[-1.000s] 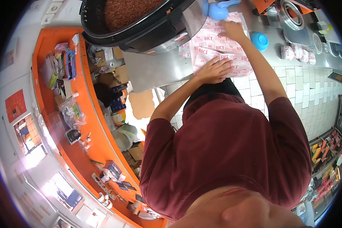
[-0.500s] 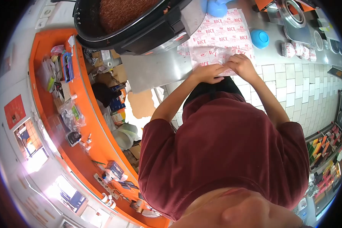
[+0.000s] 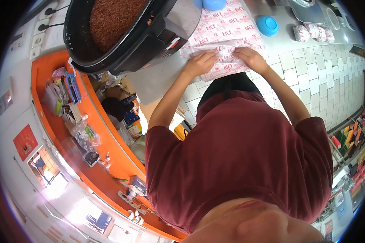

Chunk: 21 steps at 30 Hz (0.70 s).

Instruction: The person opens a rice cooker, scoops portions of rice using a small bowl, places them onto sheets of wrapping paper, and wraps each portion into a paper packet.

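Observation:
A sheet of white wrapping paper [image 3: 231, 28] printed with red "RICE" lettering lies on the metal counter, its near part folded into a strip. My left hand [image 3: 201, 63] grips the left end of this fold, fingers curled down onto it. At the fold's right side, my right hand [image 3: 251, 60] pinches the paper with bent fingers. What the fold contains, if anything, is hidden. Left of the paper stands a black rice cooker [image 3: 121, 56] filled with reddish-brown rice [image 3: 111, 22].
A blue bowl [image 3: 267, 26] and several wrapped packets [image 3: 301, 33] sit to the right on the counter [image 3: 278, 44]. Another blue item [image 3: 213, 4] touches the paper's far side. A scale [image 3: 306, 14] stands farther right. An orange shelf unit [image 3: 97, 109] holds clutter on the left.
My hands have moved apart along the fold, having been close together at its right part. The view has shifted, so the cooker and bowl appear farther left.

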Each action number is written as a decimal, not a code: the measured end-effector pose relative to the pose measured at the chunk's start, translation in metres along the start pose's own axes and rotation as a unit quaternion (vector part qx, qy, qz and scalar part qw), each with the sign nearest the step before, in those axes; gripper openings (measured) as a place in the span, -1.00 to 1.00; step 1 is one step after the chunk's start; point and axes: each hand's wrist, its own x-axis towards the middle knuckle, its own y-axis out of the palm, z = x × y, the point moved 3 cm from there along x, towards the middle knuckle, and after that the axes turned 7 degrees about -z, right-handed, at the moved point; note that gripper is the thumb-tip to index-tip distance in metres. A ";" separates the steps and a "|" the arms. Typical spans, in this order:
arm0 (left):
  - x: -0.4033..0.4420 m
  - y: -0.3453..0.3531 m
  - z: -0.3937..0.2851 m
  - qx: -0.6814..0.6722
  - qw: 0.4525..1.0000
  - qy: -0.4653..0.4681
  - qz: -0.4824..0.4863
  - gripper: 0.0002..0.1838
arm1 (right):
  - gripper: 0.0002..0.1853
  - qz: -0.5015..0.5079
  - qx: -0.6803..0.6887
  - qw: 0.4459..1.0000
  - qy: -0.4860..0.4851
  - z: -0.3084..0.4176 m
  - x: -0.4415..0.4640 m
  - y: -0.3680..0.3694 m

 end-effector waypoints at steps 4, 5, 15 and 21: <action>-0.011 -0.003 0.009 -0.012 1.000 -0.014 -0.023 -0.70 | -0.57 -0.031 -0.010 0.999 0.001 0.007 -0.008 -0.010; -0.013 -0.001 0.010 0.021 1.000 0.004 0.002 -0.72 | -0.58 -0.024 -0.007 1.000 0.007 0.009 -0.009 -0.010; 0.024 0.004 0.032 -0.059 0.926 -0.368 -0.050 -0.53 | -0.77 0.047 0.139 0.975 0.165 -0.022 0.003 -0.007; 0.037 0.006 0.033 0.075 0.933 -0.340 0.094 -0.55 | -0.81 0.061 0.101 0.979 0.167 -0.009 0.015 -0.008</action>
